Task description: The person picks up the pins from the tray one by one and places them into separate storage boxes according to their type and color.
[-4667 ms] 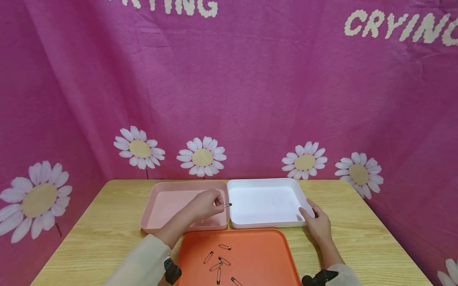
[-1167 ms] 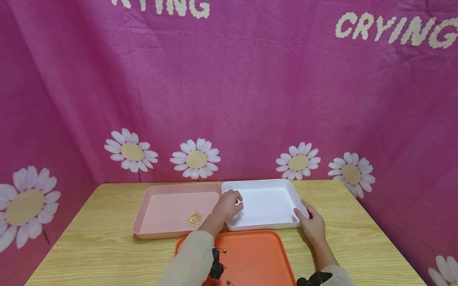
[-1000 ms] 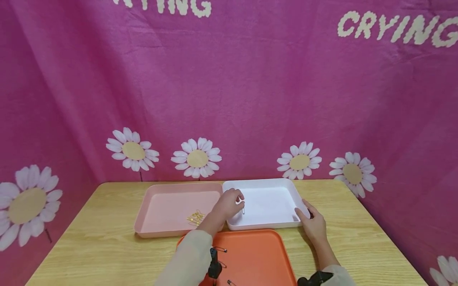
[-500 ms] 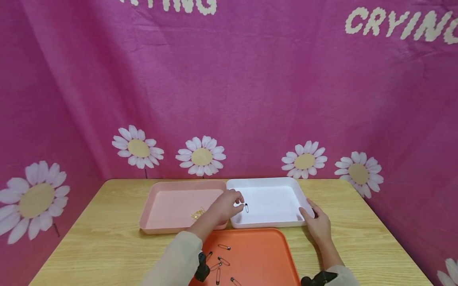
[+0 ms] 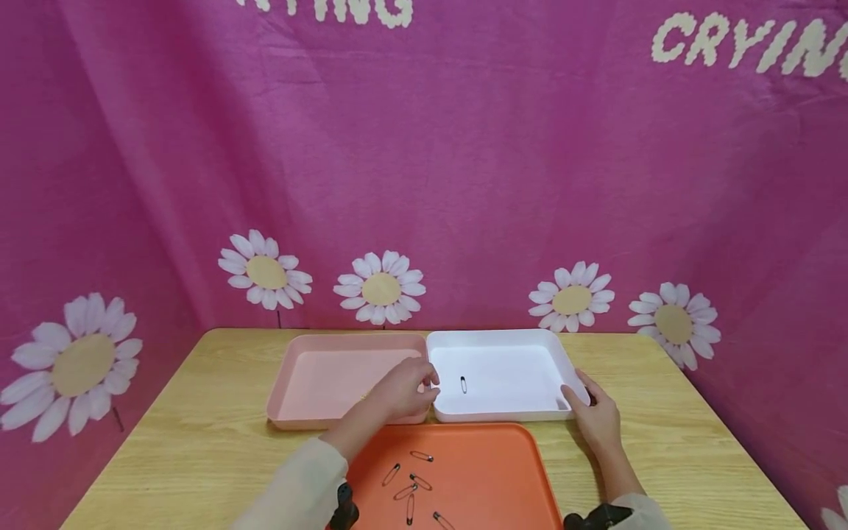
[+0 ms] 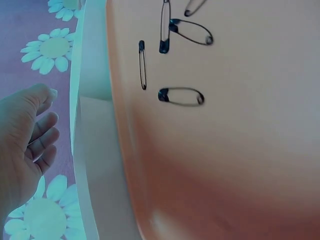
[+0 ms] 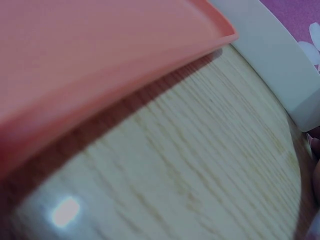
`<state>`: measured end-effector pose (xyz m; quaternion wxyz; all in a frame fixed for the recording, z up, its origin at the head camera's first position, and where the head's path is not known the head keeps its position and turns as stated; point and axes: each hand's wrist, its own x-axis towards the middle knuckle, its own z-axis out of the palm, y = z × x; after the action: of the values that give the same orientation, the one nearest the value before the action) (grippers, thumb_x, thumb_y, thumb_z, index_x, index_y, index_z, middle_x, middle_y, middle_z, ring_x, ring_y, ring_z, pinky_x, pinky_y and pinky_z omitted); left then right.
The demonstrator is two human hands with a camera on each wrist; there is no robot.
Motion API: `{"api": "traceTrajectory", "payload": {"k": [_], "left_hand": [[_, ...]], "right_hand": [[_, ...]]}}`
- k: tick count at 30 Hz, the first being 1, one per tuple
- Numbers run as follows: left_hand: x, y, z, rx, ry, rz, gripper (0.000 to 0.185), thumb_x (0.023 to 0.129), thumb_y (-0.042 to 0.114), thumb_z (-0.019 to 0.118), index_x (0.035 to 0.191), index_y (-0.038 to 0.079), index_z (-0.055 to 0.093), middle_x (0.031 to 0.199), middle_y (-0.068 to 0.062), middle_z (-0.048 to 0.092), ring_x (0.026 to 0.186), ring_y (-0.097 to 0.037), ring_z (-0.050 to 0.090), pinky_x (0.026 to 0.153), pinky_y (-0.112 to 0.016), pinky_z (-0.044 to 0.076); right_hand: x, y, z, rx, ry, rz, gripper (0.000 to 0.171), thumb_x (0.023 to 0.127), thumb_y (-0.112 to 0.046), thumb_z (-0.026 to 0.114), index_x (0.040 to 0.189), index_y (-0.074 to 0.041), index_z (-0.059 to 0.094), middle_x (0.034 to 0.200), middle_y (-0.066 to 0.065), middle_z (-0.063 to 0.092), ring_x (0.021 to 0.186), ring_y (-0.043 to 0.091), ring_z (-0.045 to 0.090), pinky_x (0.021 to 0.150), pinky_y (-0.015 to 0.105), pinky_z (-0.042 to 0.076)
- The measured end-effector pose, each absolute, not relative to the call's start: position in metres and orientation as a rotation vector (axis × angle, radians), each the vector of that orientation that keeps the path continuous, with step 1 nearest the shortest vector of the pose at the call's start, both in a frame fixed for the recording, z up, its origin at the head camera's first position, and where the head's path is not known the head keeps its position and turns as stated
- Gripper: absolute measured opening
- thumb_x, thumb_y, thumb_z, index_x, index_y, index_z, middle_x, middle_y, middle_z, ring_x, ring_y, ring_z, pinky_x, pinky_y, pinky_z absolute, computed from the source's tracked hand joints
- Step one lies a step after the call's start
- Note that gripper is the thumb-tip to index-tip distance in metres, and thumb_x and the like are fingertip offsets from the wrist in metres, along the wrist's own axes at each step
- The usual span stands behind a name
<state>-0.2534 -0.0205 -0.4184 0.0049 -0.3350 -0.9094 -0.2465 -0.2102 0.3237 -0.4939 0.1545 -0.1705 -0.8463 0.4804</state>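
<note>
Black-capped wire safety pin (image 5: 464, 385) flat in smooth white tray (image 5: 517, 372), between hands. Left hand (image 5: 400, 389) empty, fingers loosely curled, over pink tray (image 5: 324, 375). Right hand (image 5: 596, 421) grips white rim. More oblong pins (image 5: 420, 482) on orange tray (image 5: 490, 478), nearer than hands; wood-grain table (image 5: 165, 442) underneath.

Left grip (image 5: 405, 388) loosely curled

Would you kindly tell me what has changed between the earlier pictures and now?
The left hand has let go of the black safety pin, which now lies in the white tray, and has drawn back left toward the pink tray. The right hand still holds the white tray's right side; the six pins on the orange tray lie as before.
</note>
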Motion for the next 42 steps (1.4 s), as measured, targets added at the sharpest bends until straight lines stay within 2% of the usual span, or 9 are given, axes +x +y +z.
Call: {"api": "traceTrajectory", "payload": {"k": [8,15,21,30,42], "left_hand": [[-0.244,-0.036,-0.418,-1.016,-2.833,-0.754,0.008,0.085,0.022,0.064,0.084,0.013,0.063,0.078,0.003,0.053,0.077,-0.011,0.046,0.072,-0.026,0.044],[-0.234,-0.048,-0.421,-0.992,-2.855,-0.847,0.01,0.085,0.022,0.066,0.088,0.013,0.064,0.082,0.003,0.056,0.081,-0.013,0.05,0.074,-0.027,0.046],[-0.222,-0.055,-0.425,-0.982,-2.859,-0.927,0.011,0.084,0.023,0.068,0.086,0.013,0.064,0.08,0.003,0.055,0.08,-0.015,0.051,0.071,-0.026,0.045],[-0.205,-0.065,-0.425,-1.127,-2.828,-0.907,0.008,0.084,0.017,0.068,0.085,0.011,0.063,0.077,0.004,0.055,0.074,-0.007,0.046,0.068,-0.022,0.043],[-0.183,-0.093,-0.439,-1.166,-2.978,-0.858,0.017,0.081,0.027,0.071,0.076,0.016,0.059,0.071,0.011,0.049,0.068,-0.001,0.04,0.064,-0.018,0.038]], "right_hand": [[-0.207,0.326,-0.493,-0.498,-2.442,1.403,0.065,0.087,-0.042,0.061,0.142,-0.013,0.041,0.147,0.018,0.036,0.137,0.034,0.031,0.112,0.047,0.024],[-0.209,0.327,-0.494,-0.496,-2.43,1.382,0.064,0.087,-0.043,0.061,0.141,-0.012,0.042,0.146,0.018,0.038,0.136,0.034,0.034,0.111,0.045,0.027],[-0.209,0.327,-0.494,-0.498,-2.446,1.382,0.065,0.088,-0.043,0.06,0.142,-0.012,0.041,0.147,0.018,0.037,0.136,0.034,0.033,0.111,0.046,0.026],[-0.212,0.327,-0.494,-0.492,-2.434,1.385,0.064,0.088,-0.042,0.061,0.141,-0.012,0.042,0.146,0.018,0.038,0.136,0.034,0.033,0.111,0.046,0.027],[-0.21,0.326,-0.494,-0.487,-2.435,1.381,0.064,0.088,-0.042,0.061,0.141,-0.012,0.042,0.146,0.018,0.038,0.137,0.035,0.032,0.111,0.047,0.026]]}}
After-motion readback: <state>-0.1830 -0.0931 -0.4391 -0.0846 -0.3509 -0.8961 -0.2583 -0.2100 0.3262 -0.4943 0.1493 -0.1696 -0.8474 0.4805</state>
